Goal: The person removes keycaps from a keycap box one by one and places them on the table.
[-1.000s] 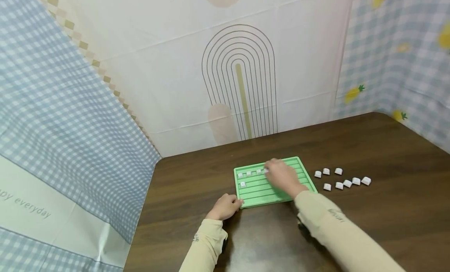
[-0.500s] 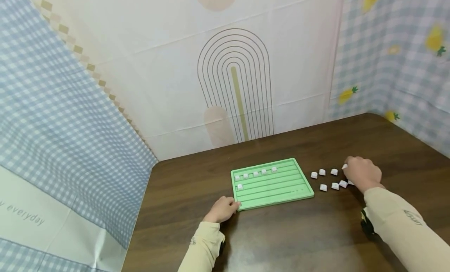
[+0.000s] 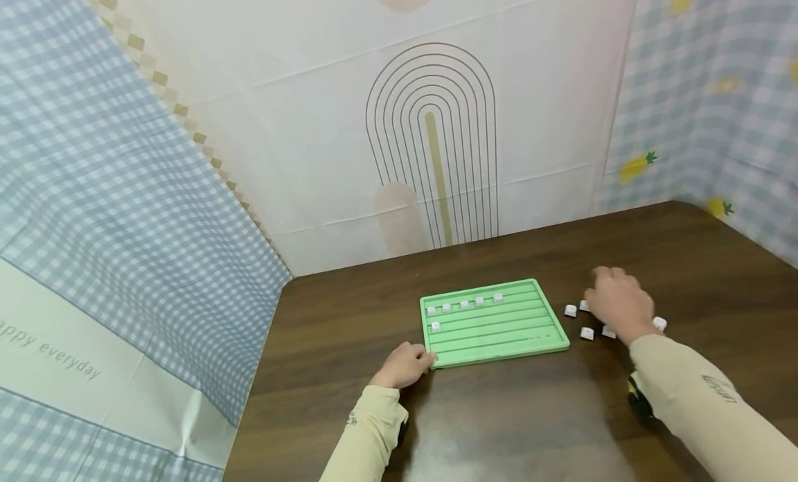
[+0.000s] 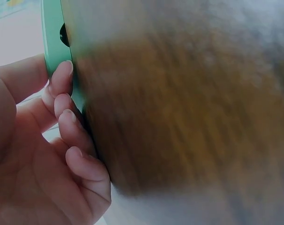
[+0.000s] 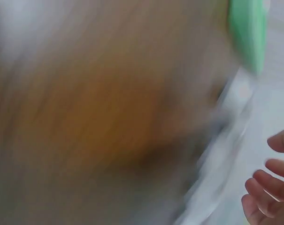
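The green ridged tray [image 3: 530,324] bears six white keycaps [image 3: 464,305], left hand [image 3: 404,366] gripping its corner, right hand [image 3: 622,305] with fingers apart.

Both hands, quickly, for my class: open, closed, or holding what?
Left hand: holding the green rectangular plastic tray by its corner.
Right hand: open, nothing visibly held.

Mint against dark brown, checks on either flank!

And there's the tray [image 3: 499,329], all mint green, its keycaps [image 3: 498,298] crisp white, over the table [image 3: 343,316] in dark brown wood grain! Cream on both sleeves [image 3: 682,381], dark lettering [image 3: 720,387] on the right one! Straight ahead, a white backdrop [image 3: 299,170] with thin dark arches [image 3: 431,86], an olive bar [image 3: 439,181] inside, blush patches [image 3: 399,219]! Blue-and-white gingham across the left curtain [image 3: 125,191], and paler blue checks on the right-hand cloth [image 3: 673,129], printed with green-topped yellow pineapples [image 3: 634,169]
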A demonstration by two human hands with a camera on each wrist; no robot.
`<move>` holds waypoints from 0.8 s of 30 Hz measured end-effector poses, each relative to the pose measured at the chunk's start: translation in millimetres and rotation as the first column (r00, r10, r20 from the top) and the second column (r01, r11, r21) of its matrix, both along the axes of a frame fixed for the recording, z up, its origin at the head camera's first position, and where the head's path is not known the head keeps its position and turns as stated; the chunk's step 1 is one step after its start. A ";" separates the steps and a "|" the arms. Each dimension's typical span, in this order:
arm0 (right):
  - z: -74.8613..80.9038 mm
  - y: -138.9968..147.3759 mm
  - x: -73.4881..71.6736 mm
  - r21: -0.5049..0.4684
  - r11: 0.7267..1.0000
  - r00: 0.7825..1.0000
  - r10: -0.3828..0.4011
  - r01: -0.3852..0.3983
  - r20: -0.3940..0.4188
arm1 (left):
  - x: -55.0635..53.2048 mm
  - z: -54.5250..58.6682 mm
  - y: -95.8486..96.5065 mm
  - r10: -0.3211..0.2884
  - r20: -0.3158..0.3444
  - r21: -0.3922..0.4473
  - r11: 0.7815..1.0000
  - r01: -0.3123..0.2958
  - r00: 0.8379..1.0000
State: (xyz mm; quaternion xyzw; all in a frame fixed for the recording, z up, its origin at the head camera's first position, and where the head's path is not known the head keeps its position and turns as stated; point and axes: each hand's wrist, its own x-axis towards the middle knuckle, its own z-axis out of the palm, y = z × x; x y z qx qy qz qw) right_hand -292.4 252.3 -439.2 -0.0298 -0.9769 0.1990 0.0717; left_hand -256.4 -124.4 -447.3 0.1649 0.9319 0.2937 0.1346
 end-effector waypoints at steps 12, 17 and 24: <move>-1.2 -183.8 -7.9 0.073 0.892 0.888 0.451 -0.446 -0.091 | -0.5 -1.5 4.4 -0.013 -0.007 -0.012 1.000 0.013 1.000; -13.9 -220.7 -1.7 0.227 0.869 0.875 0.471 -0.440 -0.108 | 1.2 0.2 7.2 -0.043 -0.038 -0.030 0.999 0.042 0.998; -16.5 -228.0 -0.8 0.336 0.878 0.895 0.412 -0.340 -0.173 | -1.3 3.0 11.6 -0.064 -0.056 -0.046 0.997 0.061 0.996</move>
